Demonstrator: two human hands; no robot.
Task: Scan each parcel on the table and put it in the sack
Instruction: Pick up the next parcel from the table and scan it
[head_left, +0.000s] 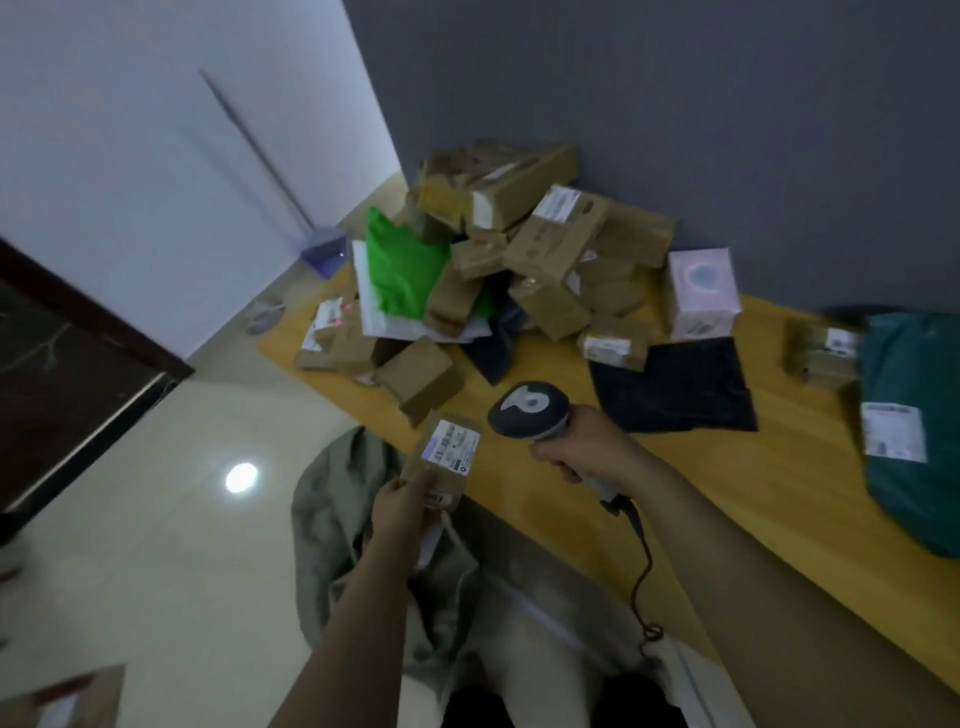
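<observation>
Parcel (445, 460), label up, long axis pointing away, pinched in left grip (402, 506); right grip (589, 449) clasps scanner (527, 410).

Bare bench (753, 493) is left along the near edge; the far end is blocked by piled parcels (519, 234).

A small brown parcel (445, 457), white label up, is held tilted above the crumpled grey-green sack (332, 519) on the floor. A grey scanner (530, 413) sits just beside it. More brown parcels (524, 244) lie heaped on the desk (779, 499).
</observation>
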